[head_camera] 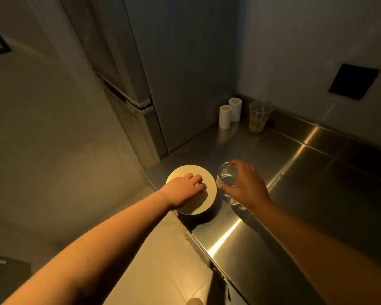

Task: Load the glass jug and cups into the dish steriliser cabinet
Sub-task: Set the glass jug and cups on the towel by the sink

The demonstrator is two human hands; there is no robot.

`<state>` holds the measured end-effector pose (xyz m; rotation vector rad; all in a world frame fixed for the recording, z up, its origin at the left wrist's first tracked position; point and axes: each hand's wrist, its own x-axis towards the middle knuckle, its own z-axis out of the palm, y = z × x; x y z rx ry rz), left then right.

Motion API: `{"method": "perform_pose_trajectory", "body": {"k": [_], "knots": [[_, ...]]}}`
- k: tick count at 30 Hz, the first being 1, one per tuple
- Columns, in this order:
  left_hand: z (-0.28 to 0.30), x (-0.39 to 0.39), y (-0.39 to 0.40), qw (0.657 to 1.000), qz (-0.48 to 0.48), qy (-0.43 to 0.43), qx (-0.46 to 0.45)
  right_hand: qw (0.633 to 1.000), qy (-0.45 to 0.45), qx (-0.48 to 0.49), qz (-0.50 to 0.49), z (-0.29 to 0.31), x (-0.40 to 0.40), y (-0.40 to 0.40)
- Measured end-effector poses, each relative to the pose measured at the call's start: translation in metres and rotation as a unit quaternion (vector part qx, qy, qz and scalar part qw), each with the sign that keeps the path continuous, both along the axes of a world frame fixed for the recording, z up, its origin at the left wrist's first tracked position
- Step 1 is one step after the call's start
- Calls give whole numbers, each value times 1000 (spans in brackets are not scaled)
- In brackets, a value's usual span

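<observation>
Your left hand lay on the round, flat, pale wooden lid at the near corner of the stainless-steel bench, its fingers curled and pressing down on the lid's top; whatever the lid covered was hidden beneath it. Just right of those fingers, your right hand gripped the clear, ribbed glass cup from above, fingers wrapped round its rim, the cup tilted and close beside the lid. Well beyond both sets of fingers, in the bench's far corner, stood two white cylinders and a clear plastic cup.
</observation>
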<state>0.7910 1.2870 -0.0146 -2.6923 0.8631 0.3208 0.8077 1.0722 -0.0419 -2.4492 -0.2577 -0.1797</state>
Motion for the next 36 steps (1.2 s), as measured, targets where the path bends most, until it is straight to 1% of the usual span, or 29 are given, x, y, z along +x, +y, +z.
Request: {"method": "perform_pose_trajectory", "body": {"k": [3, 8, 17, 20, 26, 31, 36], "knots": [[-8, 28, 15, 999, -26, 20, 1, 999, 24, 0, -40, -6, 28, 19], [-22, 53, 28, 998, -53, 38, -9, 998, 36, -21, -53, -14, 59, 38], [-47, 57, 16, 992, -103, 61, -39, 994, 31, -43, -98, -24, 67, 25], [-50, 55, 12, 992, -102, 63, -50, 992, 33, -44, -112, -30, 66, 20], [-54, 52, 6, 991, -96, 63, -62, 992, 42, -42, -109, -40, 62, 11], [-59, 54, 4, 992, -90, 60, -65, 990, 45, -65, -117, -48, 61, 8], [-69, 53, -1, 994, -77, 44, -62, 989, 56, -97, -93, -48, 55, 3]]}}
